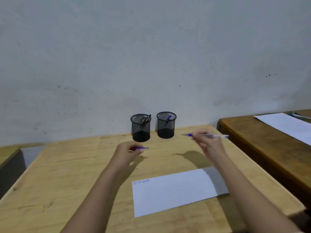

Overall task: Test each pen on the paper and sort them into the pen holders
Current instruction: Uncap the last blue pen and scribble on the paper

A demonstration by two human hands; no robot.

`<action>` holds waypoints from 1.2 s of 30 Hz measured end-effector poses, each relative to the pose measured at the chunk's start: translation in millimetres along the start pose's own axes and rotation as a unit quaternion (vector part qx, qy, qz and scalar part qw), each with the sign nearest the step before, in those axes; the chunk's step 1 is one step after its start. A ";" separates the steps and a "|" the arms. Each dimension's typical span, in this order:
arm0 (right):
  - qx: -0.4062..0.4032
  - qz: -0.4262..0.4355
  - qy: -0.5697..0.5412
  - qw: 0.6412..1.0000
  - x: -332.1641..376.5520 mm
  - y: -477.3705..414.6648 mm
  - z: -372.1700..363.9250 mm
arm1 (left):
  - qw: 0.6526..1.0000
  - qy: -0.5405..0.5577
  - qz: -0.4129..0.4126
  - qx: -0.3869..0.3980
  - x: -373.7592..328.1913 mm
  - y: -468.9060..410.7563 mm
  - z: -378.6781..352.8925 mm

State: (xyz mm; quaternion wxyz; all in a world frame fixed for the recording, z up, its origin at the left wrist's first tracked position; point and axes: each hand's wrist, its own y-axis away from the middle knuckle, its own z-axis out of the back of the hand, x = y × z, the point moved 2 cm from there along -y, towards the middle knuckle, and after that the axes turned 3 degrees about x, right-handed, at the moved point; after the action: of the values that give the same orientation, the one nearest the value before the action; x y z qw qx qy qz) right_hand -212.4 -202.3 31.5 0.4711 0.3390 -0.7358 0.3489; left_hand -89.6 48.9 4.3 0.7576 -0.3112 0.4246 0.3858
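Light wooden bench (67, 174), set against a pale scuffed wall (151, 56). Item: two black mesh pen holders standing upright side by side at the far edge, near but apart; left holder (140, 130) contains several dark pens (145, 120) leaning right, right holder (166, 127) contains a single blue pen (168, 118). Item: paper (175, 190), lying flat on the near right part of the bench, with a few small blue test scribbles (141, 181) at its top left corner. Item: pen (217, 136), clear barrel with blue fittings, held roughly level in the air above the bench just right of the holders, tip pointing left; pinched in the fingers of the right hand (207, 145). Item: short blue cap (142, 148), pinched at the fingertips of the left hand (127, 153), in front of the left holder and above the bench. Adjacent: a second, darker bench (269, 148) to the right, bearing a white sheet (286, 125).
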 end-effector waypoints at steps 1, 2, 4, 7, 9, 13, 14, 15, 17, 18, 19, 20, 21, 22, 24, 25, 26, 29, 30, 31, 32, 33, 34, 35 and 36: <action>0.009 -0.007 0.032 0.999 -11.6 2.6 -7.9 | 1.000 0.001 0.013 0.012 6.7 0.5 -13.5; 0.014 -0.014 0.065 0.998 -20.5 4.2 -11.8 | 1.000 -0.011 0.018 0.009 15.0 -0.8 -21.8; 0.007 -0.033 0.110 0.993 -31.4 4.8 -12.8 | 0.996 -0.092 0.003 0.004 29.5 -4.6 -26.1; 0.002 -0.051 0.092 0.994 -34.7 4.7 -15.8 | 0.990 -0.137 -0.024 -0.020 36.2 -7.4 -24.7; 0.009 -0.064 0.066 0.996 -35.0 5.4 -22.8 | 0.988 -0.148 -0.028 -0.026 36.3 -9.4 -24.5; 0.029 -0.099 0.053 0.993 -42.1 12.4 -40.7 | 0.983 -0.180 -0.026 -0.014 33.5 -7.7 -22.6; 0.031 -0.106 0.051 0.993 -44.9 14.3 -45.1 | 0.983 -0.183 -0.028 -0.020 30.7 -4.6 -20.8; 0.033 -0.112 0.049 0.992 -47.6 17.7 -50.4 | 0.982 -0.183 -0.032 -0.028 28.2 0.7 -18.7; 0.029 -0.118 0.065 0.990 -53.8 24.8 -60.2 | 0.985 -0.165 -0.039 -0.039 22.8 15.4 -14.7; 0.022 -0.116 0.083 0.990 -57.3 29.4 -65.0 | 0.988 -0.146 -0.038 -0.035 20.2 25.7 -13.5; 0.013 -0.113 0.099 0.989 -59.8 33.5 -69.7 | 0.991 -0.130 -0.036 -0.022 17.8 36.1 -14.1; 0.004 -0.108 0.111 0.988 -62.9 37.7 -74.4 | 0.991 -0.126 -0.036 -0.003 18.3 46.2 -15.8; -0.003 -0.104 0.114 0.988 -65.1 41.7 -78.5 | 0.990 -0.135 -0.039 0.019 20.5 55.5 -18.5; -0.009 -0.100 0.109 0.989 -66.5 44.2 -81.6 | 0.986 -0.155 -0.043 0.045 23.3 63.0 -21.9; -0.010 -0.103 0.092 0.990 -69.9 50.0 -87.5 | 0.972 -0.209 -0.045 0.098 28.1 77.1 -26.8; -0.007 -0.104 0.088 0.991 -71.9 53.1 -89.6 | 0.961 -0.245 -0.046 0.123 29.9 81.9 -29.2; -0.001 -0.103 0.088 0.991 -74.3 55.6 -91.1 | 0.945 -0.288 -0.046 0.144 32.4 85.2 -31.4; 0.012 -0.098 0.107 0.989 -80.9 62.5 -93.9 | 0.913 -0.370 -0.039 0.168 35.5 88.4 -35.0; 0.016 -0.096 0.120 0.988 -83.8 63.5 -94.2 | 0.910 -0.375 -0.034 0.171 36.5 87.8 -35.5; 0.021 -0.092 0.139 0.986 -85.8 63.5 -94.0 | 0.909 -0.378 -0.032 0.174 37.2 87.4 -35.8; 0.024 -0.087 0.161 0.983 -87.2 62.5 -93.4 | 0.908 -0.381 -0.033 0.174 37.5 86.5 -35.9; 0.026 -0.084 0.179 0.980 -89.2 62.0 -93.2 | 0.906 -0.383 -0.034 0.176 38.1 86.8 -36.1; 0.028 -0.079 0.193 0.978 -90.9 61.4 -93.0 | 0.906 -0.384 -0.035 0.176 38.1 86.8 -36.3; 0.031 -0.074 0.203 0.976 -92.2 60.9 -93.6 | 0.905 -0.384 -0.035 0.177 38.2 87.0 -36.4; 0.035 -0.070 0.210 0.974 -93.3 60.7 -94.7 | 0.905 -0.384 -0.034 0.177 38.8 87.1 -36.5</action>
State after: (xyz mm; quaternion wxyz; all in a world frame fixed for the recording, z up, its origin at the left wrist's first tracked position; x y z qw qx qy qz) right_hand -189.0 -75.6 -37.4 0.6265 0.3252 -0.5817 0.4042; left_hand -165.1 76.5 -58.8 0.9174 -0.0143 0.1507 0.3680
